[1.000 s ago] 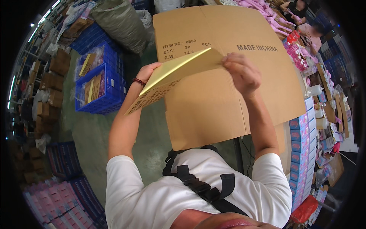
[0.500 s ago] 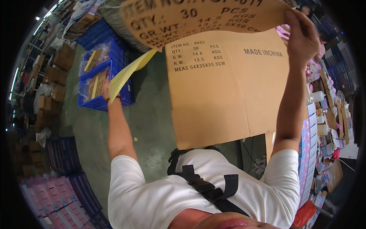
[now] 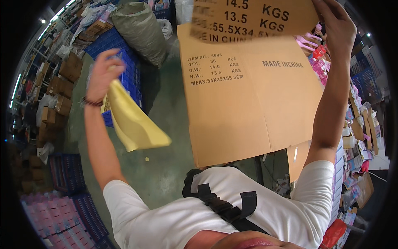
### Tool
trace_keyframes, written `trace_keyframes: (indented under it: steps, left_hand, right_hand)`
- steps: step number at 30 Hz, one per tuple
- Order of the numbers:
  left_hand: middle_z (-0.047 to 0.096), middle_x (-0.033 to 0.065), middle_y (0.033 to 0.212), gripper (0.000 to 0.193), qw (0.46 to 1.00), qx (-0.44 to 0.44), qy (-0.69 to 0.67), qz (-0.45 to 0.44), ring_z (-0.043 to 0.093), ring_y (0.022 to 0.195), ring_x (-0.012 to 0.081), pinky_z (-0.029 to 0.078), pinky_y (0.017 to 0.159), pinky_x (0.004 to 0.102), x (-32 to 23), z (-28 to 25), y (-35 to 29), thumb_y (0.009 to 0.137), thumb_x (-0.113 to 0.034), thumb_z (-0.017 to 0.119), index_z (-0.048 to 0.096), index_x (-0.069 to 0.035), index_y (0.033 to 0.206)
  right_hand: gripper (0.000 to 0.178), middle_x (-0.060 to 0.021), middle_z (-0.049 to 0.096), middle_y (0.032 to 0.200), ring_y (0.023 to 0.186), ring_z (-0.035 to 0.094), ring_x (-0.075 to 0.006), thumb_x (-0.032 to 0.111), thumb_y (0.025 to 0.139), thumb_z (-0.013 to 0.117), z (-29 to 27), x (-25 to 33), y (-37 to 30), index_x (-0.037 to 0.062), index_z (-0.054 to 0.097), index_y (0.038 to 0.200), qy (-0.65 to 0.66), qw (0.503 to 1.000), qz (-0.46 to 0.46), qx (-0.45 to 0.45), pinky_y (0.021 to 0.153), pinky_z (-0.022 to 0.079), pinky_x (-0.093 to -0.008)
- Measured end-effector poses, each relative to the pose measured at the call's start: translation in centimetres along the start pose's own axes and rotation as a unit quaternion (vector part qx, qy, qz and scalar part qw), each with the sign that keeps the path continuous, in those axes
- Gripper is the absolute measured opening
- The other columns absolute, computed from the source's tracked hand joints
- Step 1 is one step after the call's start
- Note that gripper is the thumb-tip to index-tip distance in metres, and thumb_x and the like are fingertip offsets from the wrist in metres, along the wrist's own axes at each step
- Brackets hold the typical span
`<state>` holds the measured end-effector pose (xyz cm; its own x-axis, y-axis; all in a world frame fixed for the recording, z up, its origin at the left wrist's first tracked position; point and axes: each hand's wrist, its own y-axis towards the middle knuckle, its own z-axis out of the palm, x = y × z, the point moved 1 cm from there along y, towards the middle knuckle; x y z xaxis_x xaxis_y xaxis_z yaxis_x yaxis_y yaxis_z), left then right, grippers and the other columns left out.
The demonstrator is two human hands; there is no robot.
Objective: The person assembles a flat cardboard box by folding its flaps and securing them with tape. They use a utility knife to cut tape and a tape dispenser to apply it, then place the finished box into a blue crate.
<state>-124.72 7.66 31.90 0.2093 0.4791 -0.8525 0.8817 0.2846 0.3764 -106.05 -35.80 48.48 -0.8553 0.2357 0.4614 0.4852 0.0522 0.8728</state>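
My left hand (image 3: 103, 72) is raised at the left and grips a floppy yellow sheet (image 3: 134, 122), which hangs down from it over the floor. At the top right, my right hand (image 3: 338, 25) holds up a brown cardboard sheet with black print (image 3: 253, 18), close to the camera. Below it, a large flattened brown carton (image 3: 248, 112) lies spread in front of my chest; what supports it is hidden. The two hands are far apart.
Blue plastic crates (image 3: 124, 62) and a big grey-green sack (image 3: 141, 25) stand on the green floor ahead. Brown boxes (image 3: 62, 83) line the left side. Pink packs in crates (image 3: 49, 216) sit at lower left. Shelves of colourful goods (image 3: 356, 137) run along the right.
The yellow sheet has come away from the cardboard; my left hand carried it out to the left. My right hand raised the printed cardboard higher and nearer the camera.
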Motion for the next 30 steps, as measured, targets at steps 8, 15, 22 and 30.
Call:
trace_keyframes:
  steps: [8, 15, 22, 30]
  left_hand:
    - [0.050, 0.0153, 0.126, 0.077, 0.955, 0.242, -0.167, -0.036, 0.058, 0.063, 0.0139, 0.050, 0.060, 0.0261, -0.8, 10.7, 6.7, 0.082, -0.015, 0.068, 0.022, -0.006, 0.143]
    - [0.061, 0.0117, 0.106, 0.059, 0.975, 0.128, -0.179, 0.038, 0.058, 0.061, 0.0125, 0.048, 0.057, 0.0241, -1.5, 15.0, 9.3, 0.077, -0.024, 0.075, 0.047, -0.004, 0.125]
    - [0.066, 0.0057, 0.077, 0.021, 0.984, 0.059, -0.161, -0.042, 0.056, 0.058, 0.0084, 0.044, 0.052, 0.0213, -3.4, 16.1, 7.3, 0.081, -0.015, 0.069, 0.066, 0.002, 0.094]
    - [0.065, 0.0116, 0.074, 0.016, 0.976, 0.096, -0.134, -0.143, 0.053, 0.047, 0.0086, 0.042, 0.042, 0.0203, -7.0, 14.1, 3.5, 0.082, -0.013, 0.067, 0.055, -0.001, 0.083]
  right_hand:
    - [0.011, -0.0049, 0.065, 0.074, 0.061, 0.057, -0.0081, 0.005, 0.082, 0.065, -1.0, 1.3, 0.7, -0.0027, 0.065, 0.090, 0.004, 1.000, 0.024, 0.012, 0.054, 0.046, -0.0210]
    - [0.011, -0.0046, 0.065, 0.074, 0.060, 0.057, -0.0076, 0.005, 0.082, 0.065, -2.1, 1.3, 0.3, -0.0025, 0.065, 0.090, 0.007, 0.999, 0.043, -0.006, 0.053, 0.045, -0.0205]
    - [0.011, -0.0044, 0.065, 0.074, 0.060, 0.057, -0.0084, 0.006, 0.082, 0.065, -4.0, -2.0, -0.8, -0.0023, 0.065, 0.089, -0.031, 0.991, 0.124, -0.041, 0.054, 0.046, -0.0210]
    - [0.018, -0.0011, 0.065, 0.081, 0.071, 0.058, -0.0057, 0.006, 0.082, 0.067, -4.0, -13.3, -4.0, 0.0013, 0.067, 0.100, 0.063, 0.995, 0.080, -0.021, 0.062, 0.047, -0.0176]
